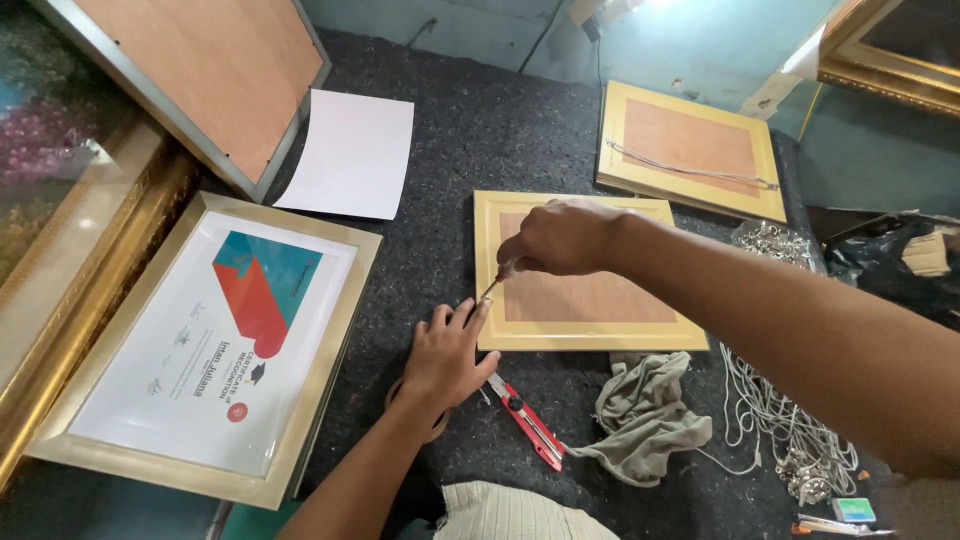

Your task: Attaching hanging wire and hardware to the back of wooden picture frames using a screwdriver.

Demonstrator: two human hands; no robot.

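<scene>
Up front, the right hand [562, 238] pinches a thin tool [490, 289] between closed fingertips, its tip at the left edge of a face-down frame [590, 326] lying mid-table. The left hand [448, 352] lies flat, fingers spread narrowly, fingertips touching that same edge. Both forearms reach in from below, with a red cutter [528, 421] just beside the left wrist.
</scene>
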